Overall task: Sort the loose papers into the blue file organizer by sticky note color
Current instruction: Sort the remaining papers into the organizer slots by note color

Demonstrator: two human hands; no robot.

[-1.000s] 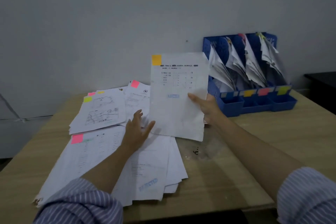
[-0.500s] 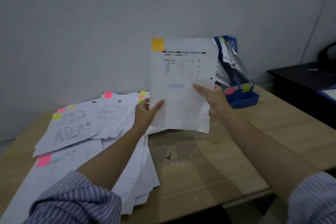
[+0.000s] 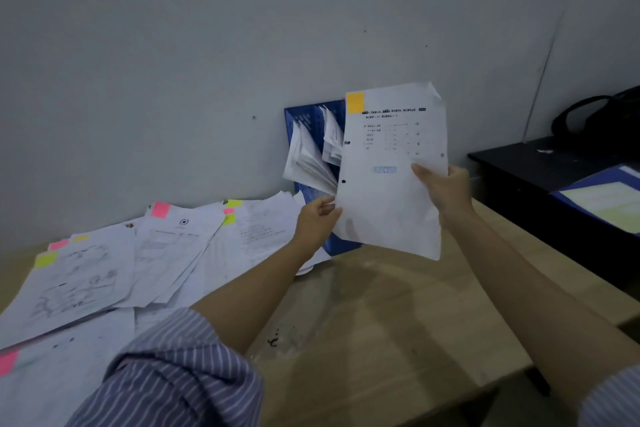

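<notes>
- Bare counter in front is wide open for a hand.
- Loose papers smother the left side.
- The held sheet blocks the blue file organizer; its slots look stuffed, hard to tell.

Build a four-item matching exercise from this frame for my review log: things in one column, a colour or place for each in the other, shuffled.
1. held sheet
2. file organizer
3. loose papers
4. dark side table

A. blue, against the wall
B. orange sticky note at its top corner
C. far right, beyond the desk
D. spread on the desk, left

Pairs: 1-B, 2-A, 3-D, 4-C
</notes>
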